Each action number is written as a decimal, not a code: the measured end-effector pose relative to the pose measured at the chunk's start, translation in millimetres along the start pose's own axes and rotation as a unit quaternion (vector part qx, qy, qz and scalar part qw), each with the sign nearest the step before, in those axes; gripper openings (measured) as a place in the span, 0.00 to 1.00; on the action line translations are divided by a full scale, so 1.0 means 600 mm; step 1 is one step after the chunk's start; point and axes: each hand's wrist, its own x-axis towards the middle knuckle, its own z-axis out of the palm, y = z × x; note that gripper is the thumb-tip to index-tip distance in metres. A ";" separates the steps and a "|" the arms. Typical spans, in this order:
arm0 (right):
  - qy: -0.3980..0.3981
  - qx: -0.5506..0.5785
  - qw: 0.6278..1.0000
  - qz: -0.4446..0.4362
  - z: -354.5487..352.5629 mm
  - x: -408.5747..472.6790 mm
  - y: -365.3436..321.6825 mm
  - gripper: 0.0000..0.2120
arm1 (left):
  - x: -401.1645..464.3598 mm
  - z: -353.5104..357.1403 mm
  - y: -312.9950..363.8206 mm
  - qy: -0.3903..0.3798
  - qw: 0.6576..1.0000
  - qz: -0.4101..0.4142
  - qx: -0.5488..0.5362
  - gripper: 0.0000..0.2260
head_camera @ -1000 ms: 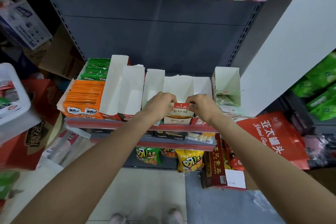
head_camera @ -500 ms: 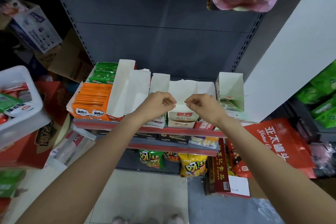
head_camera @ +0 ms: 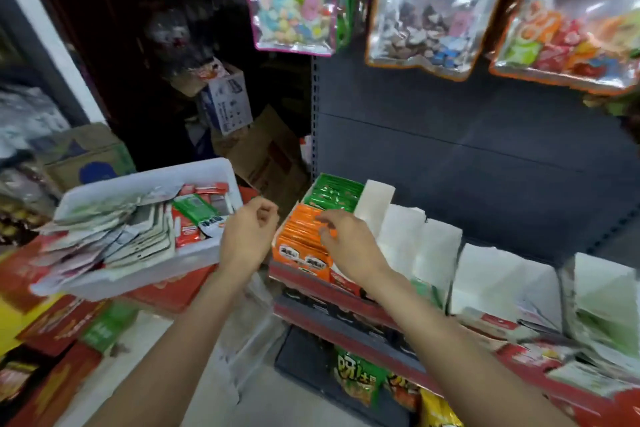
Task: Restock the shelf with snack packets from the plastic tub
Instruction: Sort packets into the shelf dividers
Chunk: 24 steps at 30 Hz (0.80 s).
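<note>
Beside the shelf [head_camera: 304, 274], the tub [head_camera: 145, 184] of packets [head_camera: 197, 218] lies left of both loosely curled, empty hands, the left hand [head_camera: 247, 236] nearer than the right hand [head_camera: 349, 243].

I can read little through the blur. The green snack bag [head_camera: 358, 380] on the lower shelf shows large yellow characters, "呀!土豆". The orange packets [head_camera: 304, 248] carry dark characters on white labels, too smeared for me to make out.
</note>
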 end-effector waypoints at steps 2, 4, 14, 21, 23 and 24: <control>-0.030 -0.001 0.999 -0.016 0.060 0.049 -0.055 0.16 | 0.034 -0.066 -0.069 0.020 0.998 -0.029 0.053 0.06; -0.058 -0.001 0.998 -0.020 0.123 0.098 -0.106 0.17 | 0.069 -0.132 -0.138 0.023 0.994 -0.051 0.092 0.07; -0.137 0.005 0.990 0.046 0.344 0.270 -0.266 0.33 | 0.205 -0.338 -0.383 -0.184 0.943 -0.101 0.258 0.38; -0.206 -0.072 0.976 -0.025 0.413 0.333 -0.306 0.38 | 0.213 -0.360 -0.439 -0.290 0.933 -0.083 0.196 0.36; -0.219 -0.073 0.973 0.000 0.432 0.351 -0.312 0.38 | 0.208 -0.360 -0.447 -0.276 0.936 -0.042 0.213 0.31; -0.222 -0.072 0.972 0.021 0.442 0.358 -0.312 0.37 | 0.206 -0.362 -0.446 -0.276 0.931 -0.027 0.238 0.29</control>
